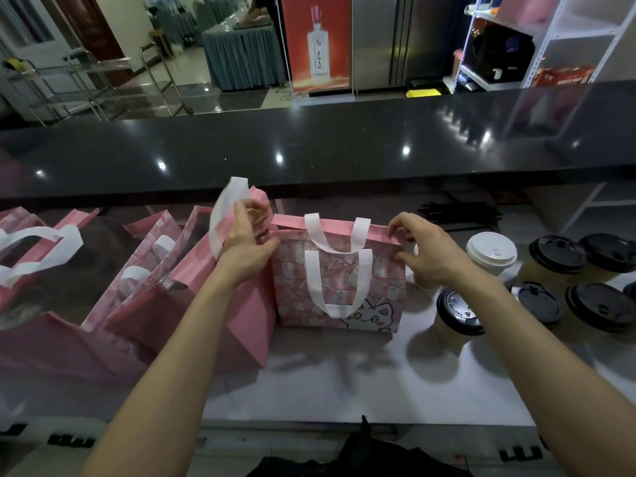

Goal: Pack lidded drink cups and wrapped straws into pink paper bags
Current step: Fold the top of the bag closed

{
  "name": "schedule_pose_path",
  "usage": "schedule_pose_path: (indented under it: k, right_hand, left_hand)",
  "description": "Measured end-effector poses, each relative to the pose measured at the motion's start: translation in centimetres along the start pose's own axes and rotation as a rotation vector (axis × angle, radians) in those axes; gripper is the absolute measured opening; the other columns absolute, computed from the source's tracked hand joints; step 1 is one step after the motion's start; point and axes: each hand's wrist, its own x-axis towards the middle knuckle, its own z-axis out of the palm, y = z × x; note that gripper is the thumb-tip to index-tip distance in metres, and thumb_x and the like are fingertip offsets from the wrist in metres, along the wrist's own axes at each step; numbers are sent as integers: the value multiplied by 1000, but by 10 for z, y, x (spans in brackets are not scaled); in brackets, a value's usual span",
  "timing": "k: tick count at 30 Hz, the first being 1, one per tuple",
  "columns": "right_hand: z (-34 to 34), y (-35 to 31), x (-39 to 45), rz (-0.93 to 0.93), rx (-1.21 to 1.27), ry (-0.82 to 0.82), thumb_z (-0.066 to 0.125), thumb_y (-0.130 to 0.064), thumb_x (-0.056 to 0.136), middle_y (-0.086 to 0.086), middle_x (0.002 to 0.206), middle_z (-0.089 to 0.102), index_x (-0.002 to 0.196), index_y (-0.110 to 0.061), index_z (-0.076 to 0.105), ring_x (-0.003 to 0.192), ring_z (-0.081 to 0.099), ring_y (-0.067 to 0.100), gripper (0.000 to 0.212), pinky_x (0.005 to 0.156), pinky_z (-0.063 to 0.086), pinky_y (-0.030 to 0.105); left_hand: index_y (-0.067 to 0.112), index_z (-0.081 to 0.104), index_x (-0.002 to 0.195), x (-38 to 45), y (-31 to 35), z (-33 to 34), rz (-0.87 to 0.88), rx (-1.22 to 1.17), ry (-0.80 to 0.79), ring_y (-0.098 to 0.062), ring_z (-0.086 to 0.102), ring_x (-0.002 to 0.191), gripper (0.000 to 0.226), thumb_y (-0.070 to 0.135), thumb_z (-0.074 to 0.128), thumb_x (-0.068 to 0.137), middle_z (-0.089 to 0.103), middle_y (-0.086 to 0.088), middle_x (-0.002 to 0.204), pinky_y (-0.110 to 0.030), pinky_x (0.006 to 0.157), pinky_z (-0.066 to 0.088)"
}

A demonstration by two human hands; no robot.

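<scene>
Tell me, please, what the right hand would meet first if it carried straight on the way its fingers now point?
The right hand points left, its fingers pinching the top right corner of the cat-print bag. Going on, it would probably press into that bag's folded top edge and white handles first, though depth is uncertain.

Beyond my white worktop (pixel 344 383) runs a glossy black counter (pixel 309 146) dotted with ceiling-light reflections. Far behind it I see a red bottle poster (pixel 318 43), a steel fridge (pixel 395 39) and white shelving (pixel 550 39) at right. At far left stand metal trolleys (pixel 86 84) on a shiny tiled floor (pixel 206 94), near a blue-skirted table (pixel 241 56).
</scene>
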Motion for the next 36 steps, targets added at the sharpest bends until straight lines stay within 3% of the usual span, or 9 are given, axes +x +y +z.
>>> schedule_pose_path:
  k: [5,9,14,18,21,23,26,33,36]
  right_hand:
    - [-2,1,0,11,18,4,85,-7,83,-33,116,56,105,-60,46,110,59,-4,68,90,51,32]
    - [-3,3,1,25,9,13,83,-7,83,-28,114,57,105,-56,46,107,61,3,65,92,54,38]
    - [-7,2,2,23,-12,23,80,-4,84,-20,113,60,107,-48,49,108,63,16,58,95,56,48]
    - [-8,1,0,-1,-4,6,78,-10,84,-18,112,61,107,-47,49,107,63,16,53,97,55,48]
    - [-10,0,-3,-28,15,8,80,-51,83,-20,106,62,106,-44,50,99,62,6,39,88,55,38]
    - [-8,-2,-1,-14,0,38,79,-63,86,-20,99,63,104,-43,50,92,62,3,39,78,53,33]
    - [-6,-6,4,52,12,36,84,-46,90,-19,104,65,112,-43,47,95,65,5,43,81,55,36]
    - [-5,-12,9,28,-49,-2,80,-32,97,-12,116,61,120,-34,60,104,62,17,30,94,55,46]
    - [-4,-12,11,30,-66,0,79,-28,97,-12,115,60,118,-33,59,104,62,17,29,93,55,46]
  left_hand:
    - [19,38,155,16,0,10,-104,-52,-32,-11,66,129,60,-7,59,105,68,1,145,-34,113,54]
    - [10,51,121,16,-3,18,-9,-8,94,-16,73,113,31,-8,66,100,77,-1,115,-31,102,59]
    - [30,63,93,4,-11,15,164,283,112,-1,66,75,38,-8,63,94,72,13,92,-10,76,49]
    - [22,70,97,0,-12,1,235,355,41,2,70,85,18,6,77,92,76,4,102,-12,80,52]
    - [29,72,98,-1,-7,-2,271,408,5,8,73,95,17,30,87,90,76,16,106,-8,87,53]
    - [26,75,96,2,-2,-2,192,317,-14,-5,76,100,12,28,87,93,79,11,106,-28,96,61]
    - [15,69,110,8,0,-2,121,209,-86,-24,75,106,31,20,91,89,78,-5,106,-46,97,61]
    - [33,67,104,13,-11,-14,106,363,-188,-11,73,100,34,35,94,84,74,17,109,-28,84,61]
    - [26,62,99,14,-14,-5,91,334,-111,-16,71,93,36,33,94,84,74,7,102,-34,81,59]
